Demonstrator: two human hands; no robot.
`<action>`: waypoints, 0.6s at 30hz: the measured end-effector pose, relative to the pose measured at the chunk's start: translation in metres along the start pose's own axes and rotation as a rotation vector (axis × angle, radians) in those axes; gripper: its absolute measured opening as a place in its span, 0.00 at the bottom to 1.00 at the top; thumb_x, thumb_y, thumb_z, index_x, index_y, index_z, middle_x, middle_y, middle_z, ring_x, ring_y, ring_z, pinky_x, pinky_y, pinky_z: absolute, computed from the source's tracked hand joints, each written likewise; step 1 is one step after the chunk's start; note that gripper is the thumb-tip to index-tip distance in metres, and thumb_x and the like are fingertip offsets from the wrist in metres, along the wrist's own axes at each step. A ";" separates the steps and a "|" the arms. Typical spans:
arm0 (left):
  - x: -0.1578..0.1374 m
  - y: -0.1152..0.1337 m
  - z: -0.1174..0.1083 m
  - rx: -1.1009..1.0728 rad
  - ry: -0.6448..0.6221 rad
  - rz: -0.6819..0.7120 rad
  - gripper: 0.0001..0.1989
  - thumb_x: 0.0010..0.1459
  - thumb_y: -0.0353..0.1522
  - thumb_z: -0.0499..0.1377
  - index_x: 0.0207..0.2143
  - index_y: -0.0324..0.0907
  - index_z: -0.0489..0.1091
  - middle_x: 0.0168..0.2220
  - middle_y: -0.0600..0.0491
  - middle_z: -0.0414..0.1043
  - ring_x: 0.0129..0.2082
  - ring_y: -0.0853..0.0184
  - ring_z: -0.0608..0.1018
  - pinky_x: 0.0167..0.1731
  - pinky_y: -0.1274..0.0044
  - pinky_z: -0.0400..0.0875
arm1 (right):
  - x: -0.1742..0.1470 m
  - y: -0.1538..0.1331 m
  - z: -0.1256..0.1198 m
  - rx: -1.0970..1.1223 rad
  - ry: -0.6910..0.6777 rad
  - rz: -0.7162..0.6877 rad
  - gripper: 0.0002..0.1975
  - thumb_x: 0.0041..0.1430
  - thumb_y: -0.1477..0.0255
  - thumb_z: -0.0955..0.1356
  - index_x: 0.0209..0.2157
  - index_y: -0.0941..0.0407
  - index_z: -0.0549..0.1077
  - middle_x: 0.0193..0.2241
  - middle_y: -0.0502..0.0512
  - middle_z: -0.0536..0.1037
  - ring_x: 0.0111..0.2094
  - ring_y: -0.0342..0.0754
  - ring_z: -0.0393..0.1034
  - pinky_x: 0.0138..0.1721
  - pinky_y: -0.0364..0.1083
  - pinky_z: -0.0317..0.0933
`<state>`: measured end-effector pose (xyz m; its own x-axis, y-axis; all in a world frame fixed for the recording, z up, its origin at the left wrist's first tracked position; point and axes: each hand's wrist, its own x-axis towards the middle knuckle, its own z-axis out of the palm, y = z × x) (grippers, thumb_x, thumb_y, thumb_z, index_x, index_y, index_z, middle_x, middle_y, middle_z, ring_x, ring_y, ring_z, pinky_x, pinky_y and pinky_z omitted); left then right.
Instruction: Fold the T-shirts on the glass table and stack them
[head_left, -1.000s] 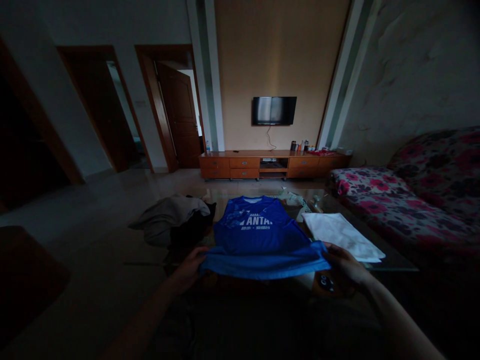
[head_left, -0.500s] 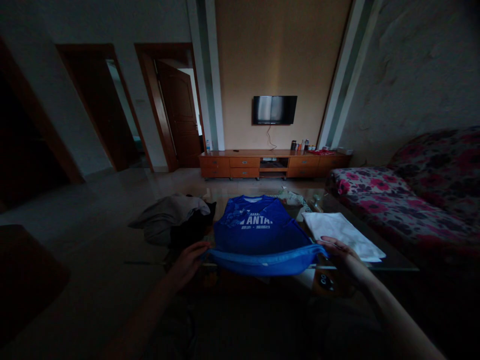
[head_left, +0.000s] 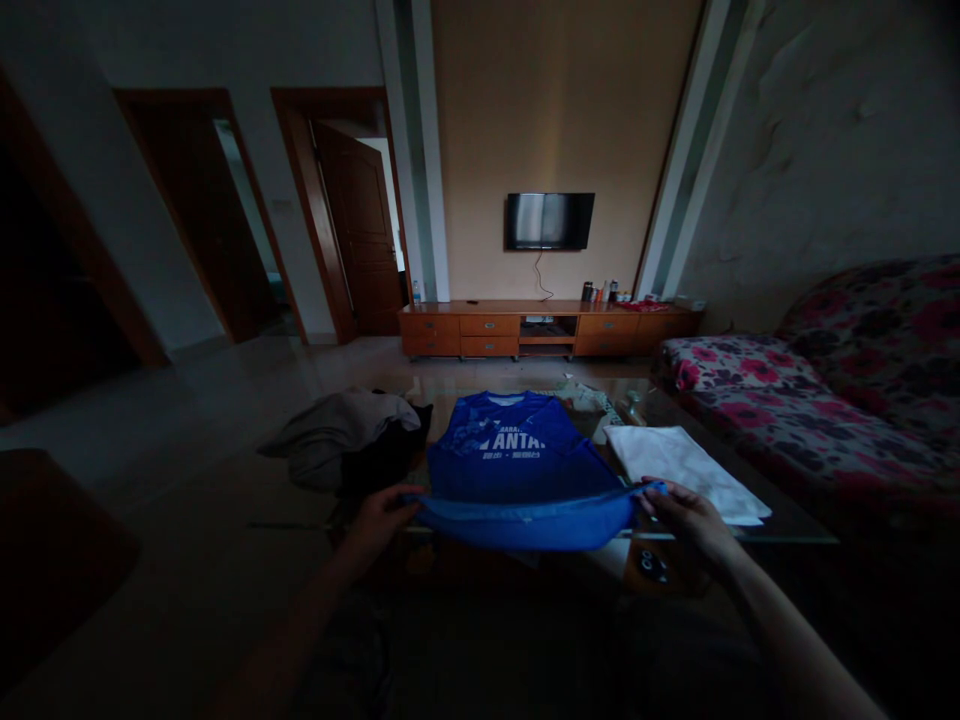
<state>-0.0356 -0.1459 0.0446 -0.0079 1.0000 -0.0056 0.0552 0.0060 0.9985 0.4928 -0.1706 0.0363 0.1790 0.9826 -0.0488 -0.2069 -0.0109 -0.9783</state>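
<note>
A blue sleeveless shirt (head_left: pixel 517 470) with white lettering lies face up on a glass table (head_left: pixel 795 532), its neck pointing away from me. My left hand (head_left: pixel 386 515) pinches the left corner of its hem. At the opposite corner, my right hand (head_left: pixel 682 510) grips the hem between thumb and fingers. Between both hands the hem is lifted and hangs in a shallow sag over the near table edge. Right of the shirt lies a folded white cloth (head_left: pixel 682 470), close beyond my right hand.
Left of the shirt is a heap of grey and black clothes (head_left: pixel 352 435). Behind it on the right sit a crumpled plastic bag (head_left: pixel 589 400) and a small glass object (head_left: pixel 634 405). A flowered sofa (head_left: pixel 757 390) stands to the right, a low TV cabinet (head_left: pixel 487 330) across the floor.
My right hand has shifted slightly, and the hem corner now shows at its fingertips. The hem's edge has rolled a little; the rest of the shirt stays put.
</note>
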 end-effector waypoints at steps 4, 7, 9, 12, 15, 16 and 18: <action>-0.001 0.013 -0.007 0.152 -0.059 0.049 0.23 0.48 0.48 0.70 0.37 0.40 0.81 0.34 0.49 0.81 0.33 0.58 0.80 0.35 0.72 0.74 | 0.002 -0.003 -0.003 -0.076 0.015 -0.019 0.19 0.46 0.56 0.79 0.34 0.52 0.77 0.30 0.53 0.83 0.33 0.52 0.78 0.40 0.49 0.73; -0.002 0.025 -0.013 0.264 -0.016 0.141 0.19 0.49 0.47 0.69 0.33 0.41 0.81 0.31 0.51 0.81 0.33 0.59 0.79 0.35 0.75 0.72 | 0.001 -0.013 -0.010 -0.218 0.010 -0.069 0.22 0.45 0.51 0.78 0.31 0.54 0.78 0.28 0.53 0.81 0.31 0.51 0.75 0.35 0.48 0.71; -0.004 0.032 -0.018 0.281 0.026 0.161 0.17 0.48 0.46 0.69 0.31 0.41 0.81 0.30 0.51 0.81 0.33 0.59 0.79 0.35 0.75 0.72 | -0.001 -0.022 -0.016 -0.330 0.027 -0.131 0.23 0.44 0.49 0.78 0.31 0.55 0.79 0.29 0.53 0.81 0.33 0.51 0.74 0.36 0.47 0.69; -0.008 0.040 -0.026 0.270 0.066 0.154 0.16 0.45 0.45 0.71 0.29 0.42 0.81 0.29 0.51 0.80 0.32 0.59 0.79 0.34 0.75 0.72 | -0.007 -0.034 -0.025 -0.405 0.045 -0.212 0.23 0.45 0.49 0.77 0.33 0.54 0.82 0.33 0.55 0.82 0.39 0.54 0.73 0.41 0.47 0.68; -0.015 0.049 -0.035 0.237 0.117 0.185 0.17 0.40 0.44 0.73 0.28 0.42 0.80 0.30 0.50 0.80 0.35 0.58 0.79 0.36 0.74 0.74 | -0.016 -0.043 -0.034 -0.336 0.031 -0.195 0.23 0.45 0.49 0.77 0.33 0.54 0.83 0.34 0.58 0.82 0.37 0.55 0.73 0.37 0.47 0.68; -0.017 0.053 -0.039 0.220 0.127 0.200 0.17 0.39 0.44 0.74 0.27 0.43 0.80 0.33 0.49 0.81 0.37 0.57 0.79 0.37 0.73 0.74 | -0.019 -0.044 -0.037 -0.308 0.022 -0.174 0.23 0.44 0.50 0.78 0.33 0.54 0.83 0.34 0.59 0.82 0.35 0.55 0.74 0.35 0.48 0.69; -0.022 0.058 -0.048 0.196 0.103 0.209 0.17 0.39 0.45 0.74 0.28 0.43 0.81 0.37 0.47 0.81 0.41 0.54 0.80 0.40 0.71 0.75 | -0.025 -0.045 -0.045 -0.275 0.022 -0.144 0.23 0.41 0.50 0.79 0.31 0.54 0.83 0.32 0.60 0.82 0.33 0.56 0.74 0.35 0.50 0.70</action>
<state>-0.0796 -0.1684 0.1057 -0.0769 0.9736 0.2147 0.2576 -0.1887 0.9477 0.5406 -0.2028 0.0721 0.2092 0.9735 0.0925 0.0900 0.0751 -0.9931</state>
